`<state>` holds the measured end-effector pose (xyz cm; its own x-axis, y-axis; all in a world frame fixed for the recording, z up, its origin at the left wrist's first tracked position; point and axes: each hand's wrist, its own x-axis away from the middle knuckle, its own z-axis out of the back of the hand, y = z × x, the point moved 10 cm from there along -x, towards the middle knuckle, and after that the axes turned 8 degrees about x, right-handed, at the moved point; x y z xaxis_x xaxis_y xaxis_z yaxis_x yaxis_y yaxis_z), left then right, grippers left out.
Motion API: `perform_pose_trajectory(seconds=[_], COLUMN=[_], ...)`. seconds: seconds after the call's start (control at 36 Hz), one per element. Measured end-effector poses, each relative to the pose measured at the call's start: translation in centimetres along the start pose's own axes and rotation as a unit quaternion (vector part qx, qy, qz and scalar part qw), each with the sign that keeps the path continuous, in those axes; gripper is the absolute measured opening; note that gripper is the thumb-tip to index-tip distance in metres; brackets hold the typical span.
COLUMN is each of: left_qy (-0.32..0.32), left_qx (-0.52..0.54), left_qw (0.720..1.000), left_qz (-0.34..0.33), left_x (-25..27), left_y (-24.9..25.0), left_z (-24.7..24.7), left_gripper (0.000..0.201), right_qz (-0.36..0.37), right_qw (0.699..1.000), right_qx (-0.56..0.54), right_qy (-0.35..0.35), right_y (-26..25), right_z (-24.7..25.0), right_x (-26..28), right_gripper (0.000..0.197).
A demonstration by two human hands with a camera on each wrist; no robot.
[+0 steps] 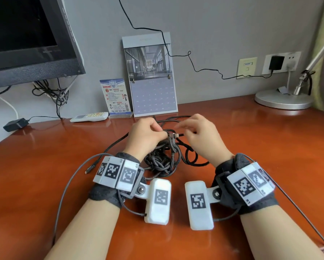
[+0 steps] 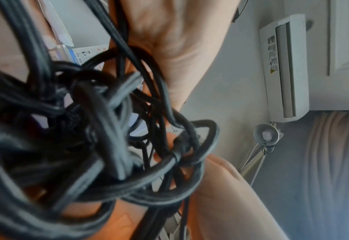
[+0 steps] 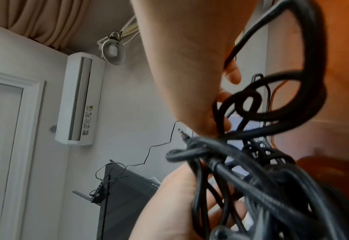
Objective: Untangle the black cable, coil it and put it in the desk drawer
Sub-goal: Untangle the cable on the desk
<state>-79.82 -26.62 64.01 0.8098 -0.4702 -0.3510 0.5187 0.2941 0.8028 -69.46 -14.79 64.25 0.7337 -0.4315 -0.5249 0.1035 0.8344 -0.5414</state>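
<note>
- We are working on the black cable (image 1: 164, 160), which is lying as a knotted heap on the wooden desk (image 1: 251, 147), mid-desk, just in front of both wrists; part of the heap is being lifted off the surface.
- Our left hand (image 1: 145, 136) is curling its fingers around a bunch of strands at the top of the tangle, probably to anchor the knot so the other side can pull against it.
- Our right hand (image 1: 198, 133) is pinching the cable near its plug end (image 1: 176, 135) with thumb and forefinger, the remaining fingers fanning loosely (they look blurred in the head view).
- The plug is sitting in the gap between the two hands, likely because a free end is what has to be threaded back through the loops.
- In the left wrist view the cable (image 2: 99, 129) is filling most of the picture, loops crossing over each other, so we are judging the untangling as barely started.
- No coiling yet; the desk drawer is not in view, so we cannot tell where it is.
- Calendar (image 1: 150, 76) and lamp base (image 1: 283, 99) are standing well apart from the heap.
</note>
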Motion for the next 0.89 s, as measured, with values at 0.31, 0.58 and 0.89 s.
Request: perform_pose_trajectory(seconds=[0.31, 0.58, 0.89], left_qy=[-0.002, 0.018, 0.034], left_qx=[-0.007, 0.034, 0.022], left_qw=[1.000, 0.999, 0.999], left_qz=[-0.006, -0.003, -0.001], left_x=[0.1, -0.3, 0.2], left_y=[0.4, 0.0, 0.2], left_z=[-0.1, 0.7, 0.7], left_gripper=[0.018, 0.017, 0.008], right_qz=[0.015, -0.039, -0.136], right_qw=[1.000, 0.989, 0.974], right_qx=[0.023, -0.077, 0.020], right_qy=[-0.015, 0.116, 0.179], right_y=[-0.4, 0.4, 3.7], right_z=[-1.1, 2.5, 4.6], right_x=[0.1, 0.3, 0.6], right_gripper=[0.013, 0.020, 0.028])
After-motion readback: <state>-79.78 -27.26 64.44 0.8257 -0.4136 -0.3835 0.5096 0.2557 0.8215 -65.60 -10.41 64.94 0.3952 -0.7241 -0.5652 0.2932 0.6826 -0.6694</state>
